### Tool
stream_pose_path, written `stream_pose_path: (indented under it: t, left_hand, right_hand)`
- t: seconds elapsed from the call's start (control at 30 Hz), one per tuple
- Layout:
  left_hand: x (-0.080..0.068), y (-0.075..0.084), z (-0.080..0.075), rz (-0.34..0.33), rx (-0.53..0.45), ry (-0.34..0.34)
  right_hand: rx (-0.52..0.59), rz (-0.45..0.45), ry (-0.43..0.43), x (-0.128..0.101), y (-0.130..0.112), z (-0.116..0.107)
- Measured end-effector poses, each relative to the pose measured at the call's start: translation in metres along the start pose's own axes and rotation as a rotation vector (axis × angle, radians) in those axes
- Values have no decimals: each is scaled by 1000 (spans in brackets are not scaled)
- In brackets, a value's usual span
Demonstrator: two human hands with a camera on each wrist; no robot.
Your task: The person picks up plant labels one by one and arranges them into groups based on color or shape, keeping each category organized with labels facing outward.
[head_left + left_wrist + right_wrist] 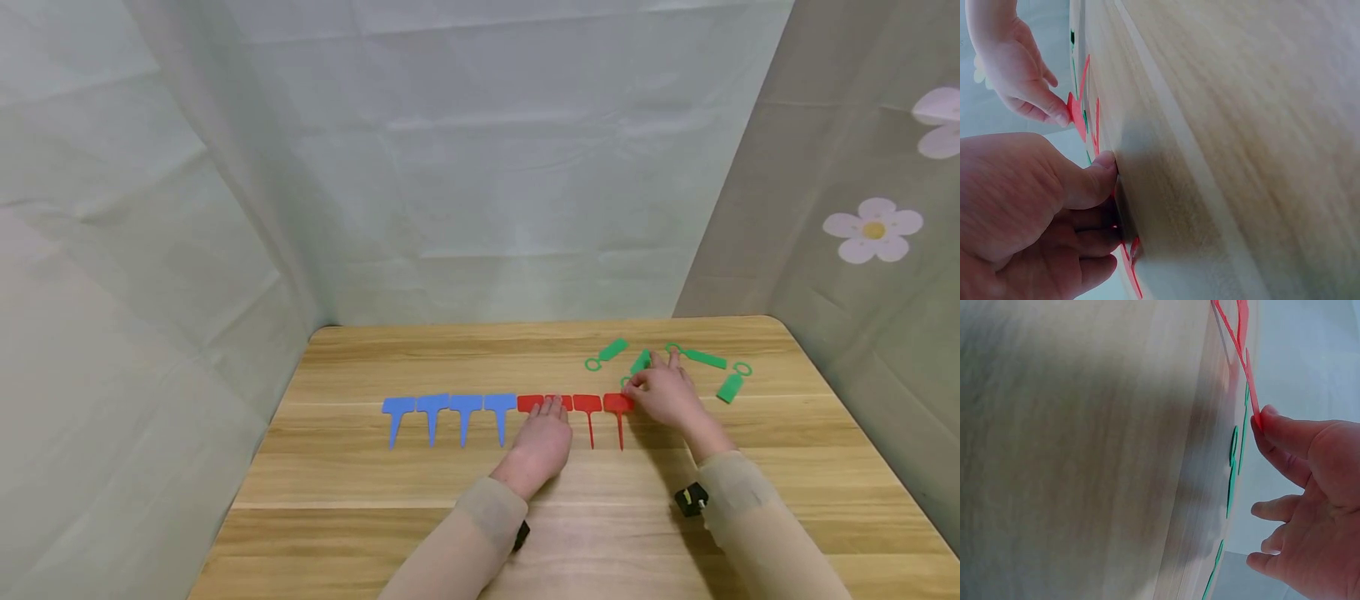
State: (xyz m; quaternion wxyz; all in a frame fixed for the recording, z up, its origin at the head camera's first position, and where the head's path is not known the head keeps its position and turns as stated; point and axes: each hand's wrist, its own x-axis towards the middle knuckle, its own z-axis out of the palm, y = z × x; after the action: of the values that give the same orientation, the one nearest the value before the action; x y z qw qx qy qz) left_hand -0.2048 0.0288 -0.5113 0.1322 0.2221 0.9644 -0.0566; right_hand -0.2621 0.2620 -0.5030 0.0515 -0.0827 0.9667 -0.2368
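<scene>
My right hand (667, 396) pinches the right end of the rightmost red T-shaped plant label (618, 403) between thumb and forefinger. In the right wrist view that label (1254, 400) slants up off the wood to the fingertips, the other fingers spread apart. My left hand (543, 437) rests with its fingertips on two red labels (531, 403) in the middle of the row, partly covering them. Between the two hands lies another red label (587, 404), its stem toward me.
Several blue T-shaped labels (467, 404) continue the row leftward, stems toward me. Green ring-ended tags lie scattered at the back right, among them one tag (613, 349) behind the red labels and another (730, 387) beyond my right hand. Cloth (495, 208) hangs behind the wooden table (337, 483).
</scene>
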Motion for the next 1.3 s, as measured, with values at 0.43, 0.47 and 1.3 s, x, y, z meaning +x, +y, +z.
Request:
stream_pose_path:
  t: [0.43,0.47,1.3]
  left_hand:
    - [-4,1,-5,-3,-11,-7]
    - [-3,0,-4,-2,-10,-9]
    - [-3,0,-2,1,-26,9]
  right_hand:
    - [-29,16,3,1,1,2]
    - [-32,17,5,1,0,2]
    - [4,33,-5,3,-2,5]
